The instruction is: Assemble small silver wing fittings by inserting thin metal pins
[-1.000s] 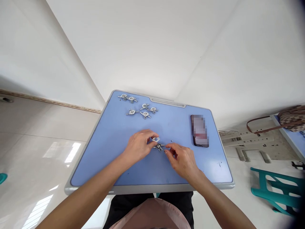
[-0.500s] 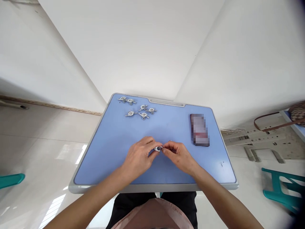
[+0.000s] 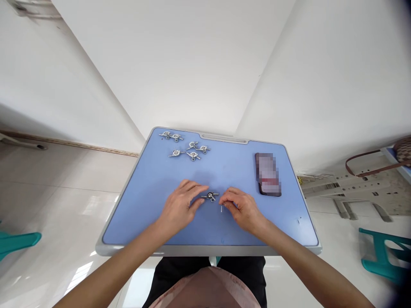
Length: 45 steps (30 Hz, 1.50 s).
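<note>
A small silver metal fitting, valve-like with a flange and thin stubs, lies on the blue tabletop between my hands. My left hand is at its left end, thumb and fingers spread apart and not closed on it. My right hand is just right of the fitting, thumb and fingertips pinched together. A thin silver pin sticks down from those fingertips; whether it is a screw is too small to tell.
Several similar metal fittings lie at the back left of the blue table. A phone lies at the right. White walls stand behind. Green stools are on the floor at both sides, and a bag strap shows at far right.
The fitting, held between both hands before, now rests on the tabletop. My left fingers have opened off it. My right hand has drawn slightly away, and the thin pin now shows below its fingertips.
</note>
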Motion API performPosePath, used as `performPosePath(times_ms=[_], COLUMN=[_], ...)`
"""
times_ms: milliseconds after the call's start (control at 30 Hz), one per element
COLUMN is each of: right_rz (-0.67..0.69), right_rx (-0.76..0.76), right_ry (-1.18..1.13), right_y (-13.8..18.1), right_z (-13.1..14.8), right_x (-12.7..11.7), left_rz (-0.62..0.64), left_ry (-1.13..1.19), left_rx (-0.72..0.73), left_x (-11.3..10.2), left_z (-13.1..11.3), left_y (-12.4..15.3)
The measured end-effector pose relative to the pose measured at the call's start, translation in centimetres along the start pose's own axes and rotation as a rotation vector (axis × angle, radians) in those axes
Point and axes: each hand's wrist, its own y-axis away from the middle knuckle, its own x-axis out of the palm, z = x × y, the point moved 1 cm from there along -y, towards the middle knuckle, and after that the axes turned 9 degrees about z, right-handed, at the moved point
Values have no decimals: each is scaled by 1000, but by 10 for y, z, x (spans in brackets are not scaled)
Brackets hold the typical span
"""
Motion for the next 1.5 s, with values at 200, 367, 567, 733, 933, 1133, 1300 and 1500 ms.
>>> performPosePath(times_ms=[200, 367, 567, 733, 933, 1133, 1300, 1500], right_rz=[-11, -4, 92, 52, 25, -19, -23, 136], right_rx=[23, 2, -22, 8, -50, -94, -38, -98], right_ry=[221, 274, 475, 661, 715, 534, 471, 564], right_y=[-7, 18, 50, 60, 76, 86, 77, 62], right_z=[-4, -11, -20, -14, 5, 6, 3, 9], right_x=[-9, -20, -7, 11, 40, 57, 41, 31], left_rz=[44, -101, -119, -102, -62, -97, -111, -140], left_ry=[-51, -120, -168, -242, -342, -366, -259, -200], left_rx=[-14, -1, 80, 127, 83, 84, 71, 34], left_x=[-4, -9, -2, 25, 62, 75, 72, 72], left_z=[9, 2, -21, -54, -69, -65, -63, -64], left_y=[-3, 13, 34, 43, 59, 80, 82, 82])
